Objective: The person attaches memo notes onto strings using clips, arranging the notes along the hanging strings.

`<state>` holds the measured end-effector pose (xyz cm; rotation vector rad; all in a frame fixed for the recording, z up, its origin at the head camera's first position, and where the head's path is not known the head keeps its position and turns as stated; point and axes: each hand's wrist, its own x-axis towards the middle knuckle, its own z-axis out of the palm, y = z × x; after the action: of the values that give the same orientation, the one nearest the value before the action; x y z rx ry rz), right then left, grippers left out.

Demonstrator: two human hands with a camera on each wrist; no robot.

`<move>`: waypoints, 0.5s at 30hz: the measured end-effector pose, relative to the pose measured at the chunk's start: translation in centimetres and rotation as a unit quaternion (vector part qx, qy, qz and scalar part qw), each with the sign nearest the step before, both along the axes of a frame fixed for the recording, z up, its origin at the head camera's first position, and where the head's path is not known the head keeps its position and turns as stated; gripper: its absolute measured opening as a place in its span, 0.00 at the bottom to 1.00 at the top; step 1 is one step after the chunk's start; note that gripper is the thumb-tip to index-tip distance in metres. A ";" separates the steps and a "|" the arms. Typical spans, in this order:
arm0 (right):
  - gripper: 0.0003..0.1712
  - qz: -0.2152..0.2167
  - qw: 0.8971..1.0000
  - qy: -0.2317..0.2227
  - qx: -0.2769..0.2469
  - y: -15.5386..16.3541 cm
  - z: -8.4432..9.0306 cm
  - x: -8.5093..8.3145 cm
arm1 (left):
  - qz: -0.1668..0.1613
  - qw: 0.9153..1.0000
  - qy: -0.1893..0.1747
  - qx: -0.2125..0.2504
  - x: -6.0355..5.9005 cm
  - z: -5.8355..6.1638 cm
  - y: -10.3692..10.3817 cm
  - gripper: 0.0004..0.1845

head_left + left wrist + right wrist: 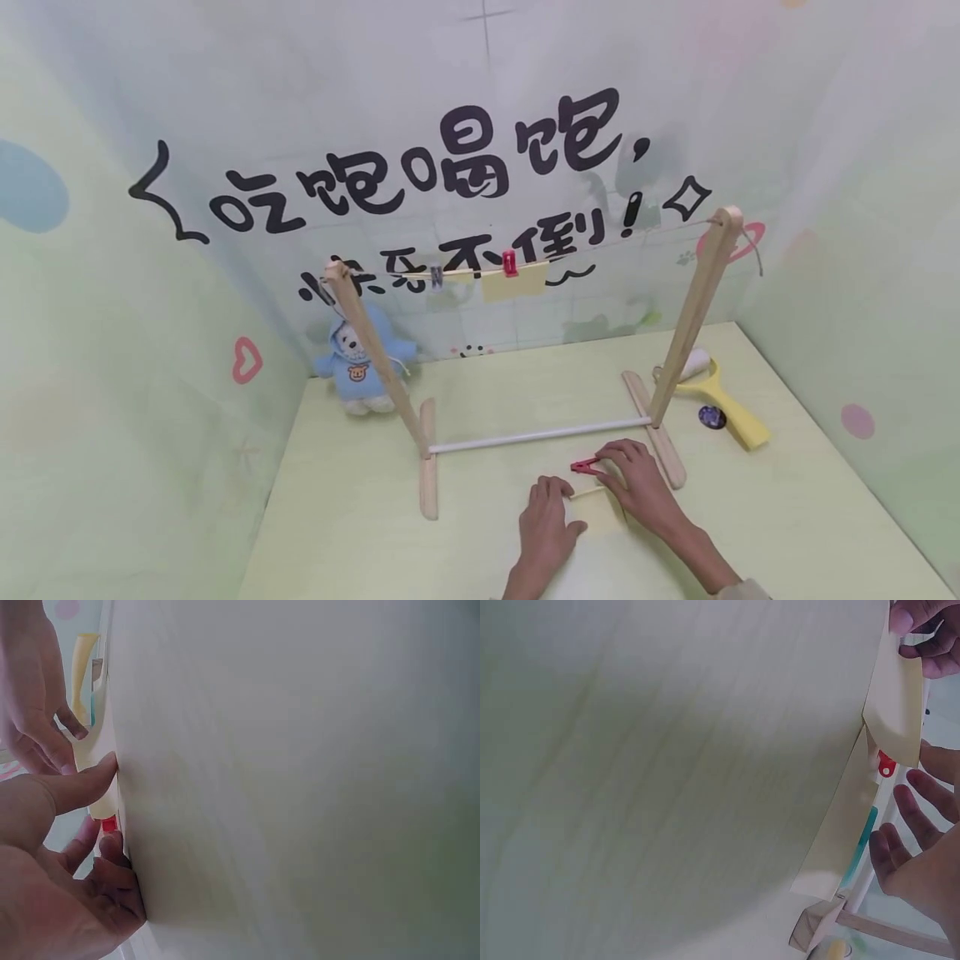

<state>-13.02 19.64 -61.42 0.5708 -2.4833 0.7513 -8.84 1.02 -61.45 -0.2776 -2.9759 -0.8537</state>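
My left hand [543, 525] grips the left side of a pale yellow sheet of paper [600, 512], thumb on its near side. Part of the sheet [896, 697] stands up from the table in the right wrist view. Just beyond its far edge is a small red clothespin [582, 467]. The right hand [641, 487] is over the sheet's right side, its thumb and index finger around the clothespin's handle end in the head view. From the right wrist those fingers look spread, with the clothespin [886, 763] past them.
A wooden stand with a white crossbar [540, 435] spans the table behind my hands. Its string carries yellow papers [516, 283] under a red clothespin [510, 262] and a grey clip [437, 277]. A blue-hooded plush bear [358, 367] sits back left; a yellow-handled tool [738, 417] lies right.
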 end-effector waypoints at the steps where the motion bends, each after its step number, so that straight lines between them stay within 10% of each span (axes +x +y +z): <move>1: 0.18 -0.002 1.000 -0.003 0.000 0.0 -0.1 0.0 | -0.003 1.000 0.002 -0.004 0.0 0.0 0.0 0.26; 15: 0.19 0.002 1.000 -0.017 0.022 0.3 -0.1 -1.1 | -0.026 0.999 0.019 -0.007 0.2 -0.2 0.0 0.28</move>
<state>-14.10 19.95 -61.50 0.5826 -2.5363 0.7146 -8.68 1.00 -61.67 -0.3688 -2.9524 -0.8229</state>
